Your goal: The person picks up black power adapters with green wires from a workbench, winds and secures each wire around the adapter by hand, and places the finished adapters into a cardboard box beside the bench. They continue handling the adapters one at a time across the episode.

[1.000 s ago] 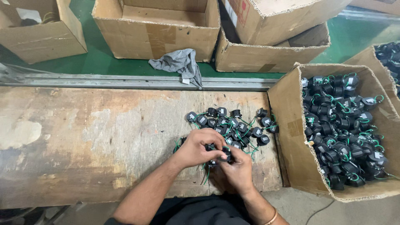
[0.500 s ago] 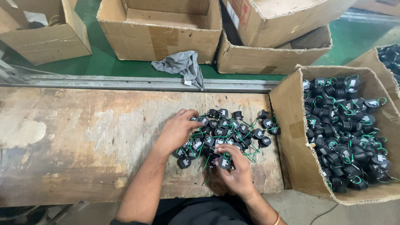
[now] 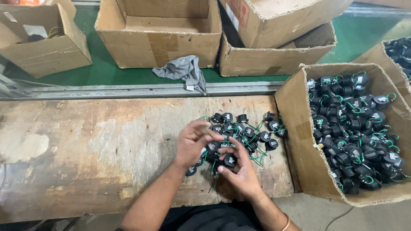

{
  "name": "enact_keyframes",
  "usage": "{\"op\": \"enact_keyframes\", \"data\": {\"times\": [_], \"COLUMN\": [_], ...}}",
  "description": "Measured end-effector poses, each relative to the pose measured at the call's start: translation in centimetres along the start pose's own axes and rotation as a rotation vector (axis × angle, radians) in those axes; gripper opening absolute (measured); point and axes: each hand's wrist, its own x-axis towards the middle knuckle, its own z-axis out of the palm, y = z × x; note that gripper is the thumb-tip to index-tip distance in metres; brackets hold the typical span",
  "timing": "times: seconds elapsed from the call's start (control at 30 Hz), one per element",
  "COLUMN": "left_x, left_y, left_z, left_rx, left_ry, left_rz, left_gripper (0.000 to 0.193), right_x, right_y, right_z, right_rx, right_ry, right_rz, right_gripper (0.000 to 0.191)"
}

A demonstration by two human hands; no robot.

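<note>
Both hands work at a pile of small black parts (image 3: 244, 132) w/ green wires, near the right edge of the wooden surface (image 3: 85, 154). Right hand (image 3: 242, 173) fingers grasp one black part (image 3: 230, 161); left hand (image 3: 192, 143) fingers are curled, touching the pile. A cardboard box (image 3: 295, 128) of the same parts stands just beside the surface's right edge.

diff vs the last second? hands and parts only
The left hand reached out into the pile of black parts half a second ago and has now drawn back toward the right hand. The right hand kept one black part at its fingertips throughout. Both hands meet again at the pile's near edge. The pile, the box of parts and the grey cloth stayed put.
</note>
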Motion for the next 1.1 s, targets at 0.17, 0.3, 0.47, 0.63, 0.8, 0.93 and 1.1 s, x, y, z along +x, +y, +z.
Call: {"op": "enact_keyframes", "data": {"times": [0.17, 0.3, 0.47, 0.63, 0.8, 0.93, 1.1], "left_x": [-0.6, -0.1, -0.2, -0.7, 0.4, 2.4, 3.1], "left_y": [0.9, 2.7, 3.2, 1.3, 1.4, 1.2, -1.4], "left_z": [2.5, 2.6, 2.6, 2.9, 0.4, -2.1, -3.9], "left_rx": [0.683, 0.739, 0.778, 0.515, 0.656, 0.739, 0.886], "left_ry": [-0.277, -0.383, -0.432, -0.199, -0.181, 0.178, 0.225], "left_rz": [0.334, 0.508, 0.449, -0.108, 0.303, 0.135, -0.148], "left_gripper": [0.02, 0.013, 0.021, 0.024, 0.024, 0.02, 0.032], "right_x": [0.2, 0.0, 0.1, -0.1, -0.2, -0.6, -0.8], "right_y": [1.9, 1.9, 0.2, -1.2, -1.4, -0.9, 0.2], "right_z": [0.0, -0.9, -0.9, 0.1, 0.7, 1.1, 0.7], "right_rx": [-0.035, -0.203, -0.415, -0.624, -0.477, -0.119, -0.215], "right_ry": [0.004, 0.102, 0.282, 0.255, 0.186, 0.054, -0.043], "right_rz": [-0.047, -0.075, -0.171, -0.343, -0.401, -0.251, -0.219], "right_gripper": [0.062, 0.05, 0.04, 0.044, 0.035, 0.03, 0.024]}}
